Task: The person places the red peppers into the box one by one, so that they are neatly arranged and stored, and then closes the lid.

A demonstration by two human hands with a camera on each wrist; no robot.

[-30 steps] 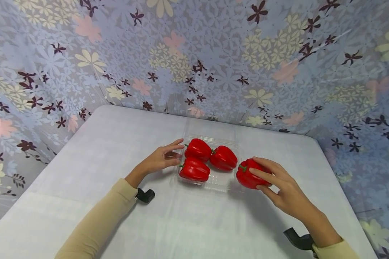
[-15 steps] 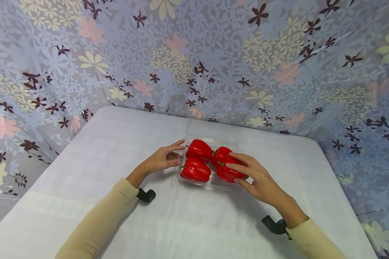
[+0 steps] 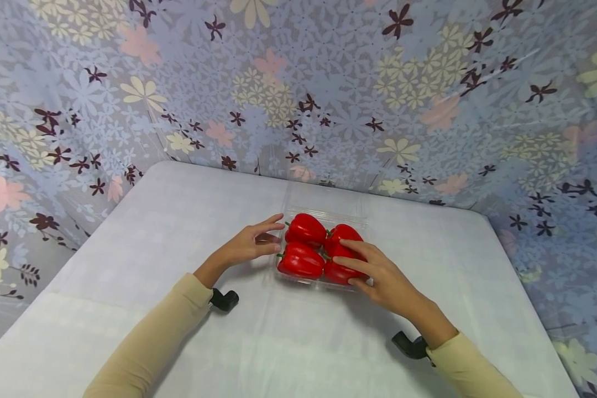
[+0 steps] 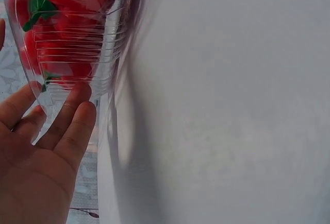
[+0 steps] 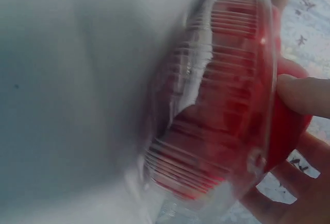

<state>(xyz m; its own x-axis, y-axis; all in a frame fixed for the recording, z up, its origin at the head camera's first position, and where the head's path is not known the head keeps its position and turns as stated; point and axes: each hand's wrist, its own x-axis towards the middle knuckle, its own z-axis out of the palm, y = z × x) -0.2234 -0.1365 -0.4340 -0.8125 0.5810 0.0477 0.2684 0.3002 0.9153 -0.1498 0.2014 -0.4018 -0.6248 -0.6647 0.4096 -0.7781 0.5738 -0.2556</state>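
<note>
A clear plastic clamshell container [image 3: 323, 284] holds red bell peppers with green stems. Two lie on the left, a far one [image 3: 305, 229] and a near one [image 3: 300, 261]; a third [image 3: 344, 233] lies at far right. My right hand [image 3: 388, 279] holds a fourth bell pepper [image 3: 337, 272] in the near right corner, fingers over its top and side, partly hiding it. In the right wrist view, the thumb [image 5: 307, 95] lies against red pepper above the rim. My left hand [image 3: 251, 243] is at the container's left side, fingers extended; its fingertips [image 4: 80, 91] are by the ridged wall.
The container's open lid [image 3: 325, 196] lies flat behind it, toward the back edge of the white-covered table [image 3: 204, 342]. A floral curtain [image 3: 298, 83] hangs behind and around the table. Black wrist mounts [image 3: 224, 301] sit at both wrists.
My right hand has carried the fourth bell pepper leftward from beside the container, then down into its near right corner. The left hand has stayed in place.
</note>
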